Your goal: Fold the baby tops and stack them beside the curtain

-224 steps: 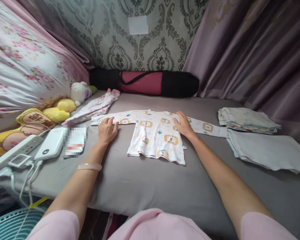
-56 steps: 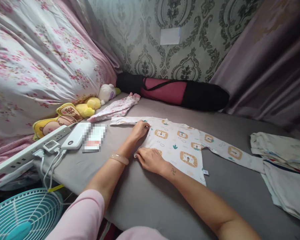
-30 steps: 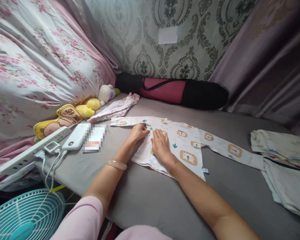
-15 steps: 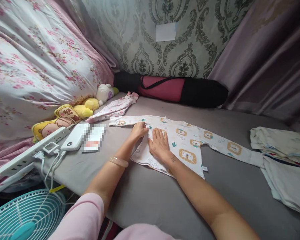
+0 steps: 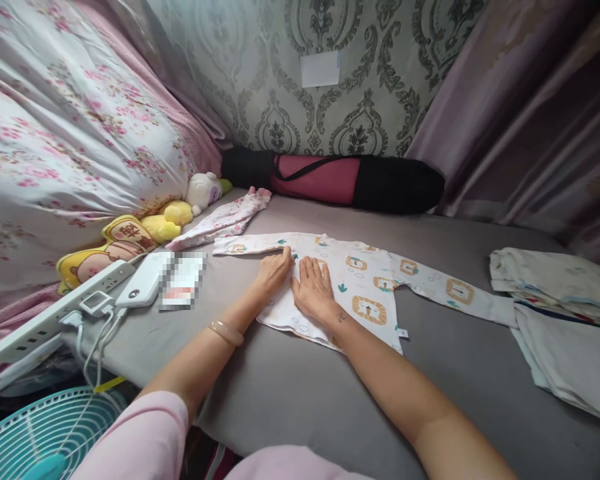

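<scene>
A white long-sleeved child's shirt [image 5: 370,283] printed with orange lion faces and green leaves lies spread flat, both sleeves stretched out sideways. At its left underarm, my left hand [image 5: 274,272] is closed, with the fingertips pinching the fabric near the side edge. My right hand [image 5: 314,287] rests flat on the shirt's body, fingers extended and close to the left hand. Part of the shirt's left side is hidden under my hands and forearms.
Folded clothes [image 5: 560,287] are stacked at the right. Beyond the shirt lie a pink-printed garment [image 5: 225,220] and a black-and-maroon long bag [image 5: 315,180]. Left are plush toys [image 5: 175,217], a power strip [image 5: 60,310], a white power bank [image 5: 145,280] and a teal fan [image 5: 45,433].
The whole view has shifted slightly left. My left hand has turned a little at the underarm edge, its fingers more upright. My right hand stays flat on the shirt.
</scene>
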Demonstrator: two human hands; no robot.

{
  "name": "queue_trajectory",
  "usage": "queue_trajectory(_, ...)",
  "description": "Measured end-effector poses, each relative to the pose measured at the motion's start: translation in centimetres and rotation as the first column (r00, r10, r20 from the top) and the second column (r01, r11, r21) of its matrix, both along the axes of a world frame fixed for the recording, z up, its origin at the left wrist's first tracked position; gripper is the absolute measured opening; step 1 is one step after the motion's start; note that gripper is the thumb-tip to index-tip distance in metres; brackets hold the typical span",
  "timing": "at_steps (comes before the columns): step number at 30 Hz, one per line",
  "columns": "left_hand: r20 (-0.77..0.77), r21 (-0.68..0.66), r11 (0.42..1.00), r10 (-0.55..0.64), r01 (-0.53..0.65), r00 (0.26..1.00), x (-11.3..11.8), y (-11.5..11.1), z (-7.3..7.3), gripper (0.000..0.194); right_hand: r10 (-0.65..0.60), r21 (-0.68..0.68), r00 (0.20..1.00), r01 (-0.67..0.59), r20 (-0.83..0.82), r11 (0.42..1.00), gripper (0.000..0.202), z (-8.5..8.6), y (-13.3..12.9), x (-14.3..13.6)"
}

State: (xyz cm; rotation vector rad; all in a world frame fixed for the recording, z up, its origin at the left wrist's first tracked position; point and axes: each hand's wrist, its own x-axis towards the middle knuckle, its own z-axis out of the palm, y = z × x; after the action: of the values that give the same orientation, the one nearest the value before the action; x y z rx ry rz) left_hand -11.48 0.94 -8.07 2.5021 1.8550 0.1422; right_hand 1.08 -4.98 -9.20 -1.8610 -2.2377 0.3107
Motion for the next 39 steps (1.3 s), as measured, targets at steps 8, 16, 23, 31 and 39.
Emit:
queue_trajectory(8,0.147,-0.022,0.997,0.076,-0.073,0.986,-3.5,-1.5,0.5,0.033,0.176,-0.031,0.984,-0.175,0.018,0.984,0.062,0.1,-0.1,0.4)
queue_trajectory(16,0.276,-0.083,0.980,0.195,-0.179,0.941,-6.2,-3.7,1.1,0.031,0.553,-0.135,0.830,-0.558,-0.072,0.819,0.063,1.7,-2.7,-1.0)
queue_trajectory(23,0.410,0.032,0.997,-0.083,0.077,0.908,-5.2,-4.2,1.1,0.028,0.712,-0.215,0.575,-0.816,-0.404,0.537,0.061,6.4,-9.2,-0.4)
queue_trajectory(31,0.357,0.106,0.839,-0.533,0.534,0.767,0.3,-5.0,-0.4,0.034,0.102,0.050,0.932,-0.090,-0.349,0.995,0.046,4.6,-2.1,9.6)
queue_trajectory(39,0.195,-0.208,0.834,-0.477,0.511,0.857,3.6,-8.3,-0.1,0.091,0.064,-0.075,0.996,-0.059,0.065,0.995,0.063,0.1,-2.2,12.9)
